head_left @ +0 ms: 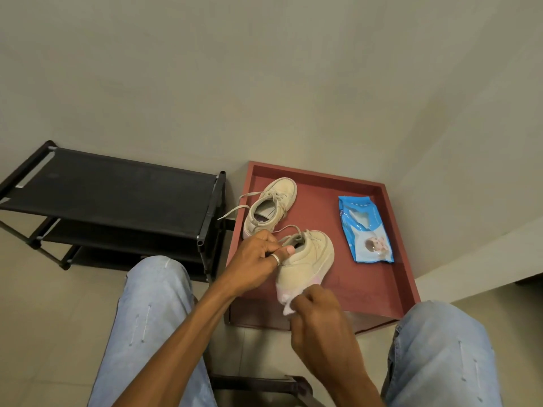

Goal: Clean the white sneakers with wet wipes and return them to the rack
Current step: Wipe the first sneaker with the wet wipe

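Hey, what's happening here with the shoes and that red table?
A seated person is cleaning a pair of pale sneakers over a red tray table. The left hand grips the near sneaker at its opening, while the right hand rubs a white wipe along its heel end. The other sneaker rests on the tray, laces loose. A blue wipes pack lies to the right. The black shoe rack stands alongside, no shoes visible on it.
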Demonstrator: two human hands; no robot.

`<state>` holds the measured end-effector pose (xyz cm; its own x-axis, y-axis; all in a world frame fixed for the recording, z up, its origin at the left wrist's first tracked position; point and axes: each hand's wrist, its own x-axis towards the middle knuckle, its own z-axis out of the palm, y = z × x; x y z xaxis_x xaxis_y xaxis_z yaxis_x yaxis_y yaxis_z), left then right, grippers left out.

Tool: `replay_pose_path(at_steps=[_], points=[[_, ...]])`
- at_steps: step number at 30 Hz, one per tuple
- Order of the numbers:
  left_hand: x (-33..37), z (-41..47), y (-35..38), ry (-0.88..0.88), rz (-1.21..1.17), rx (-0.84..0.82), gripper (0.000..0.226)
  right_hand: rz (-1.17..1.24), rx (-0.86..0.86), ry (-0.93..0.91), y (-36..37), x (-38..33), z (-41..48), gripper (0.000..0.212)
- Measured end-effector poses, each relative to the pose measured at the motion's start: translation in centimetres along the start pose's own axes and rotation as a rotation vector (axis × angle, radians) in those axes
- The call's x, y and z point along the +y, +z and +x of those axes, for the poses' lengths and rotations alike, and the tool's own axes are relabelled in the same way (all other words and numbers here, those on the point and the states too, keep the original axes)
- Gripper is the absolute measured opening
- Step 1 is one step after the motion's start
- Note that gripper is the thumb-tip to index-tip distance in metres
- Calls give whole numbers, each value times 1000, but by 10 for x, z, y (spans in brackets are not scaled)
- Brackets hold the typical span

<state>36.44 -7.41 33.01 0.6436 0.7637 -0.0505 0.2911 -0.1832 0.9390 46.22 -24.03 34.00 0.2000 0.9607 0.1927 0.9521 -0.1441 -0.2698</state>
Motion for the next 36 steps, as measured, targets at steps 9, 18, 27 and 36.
replay_pose_path(at_steps=[9, 18, 27, 36], points=[[56, -15, 2, -8, 154, 186, 54, 728, 367, 490, -53, 16, 25, 40], [94, -10, 21, -121, 207, 328, 63, 569, 68, 418, -29, 2, 29, 103], [65, -6, 11, -60, 60, 219, 22, 963, 30, 758, -53, 41, 42, 70], [37, -16, -27, -28, -95, 198, 29, 1394, 54, 685, -95, 54, 43, 61]])
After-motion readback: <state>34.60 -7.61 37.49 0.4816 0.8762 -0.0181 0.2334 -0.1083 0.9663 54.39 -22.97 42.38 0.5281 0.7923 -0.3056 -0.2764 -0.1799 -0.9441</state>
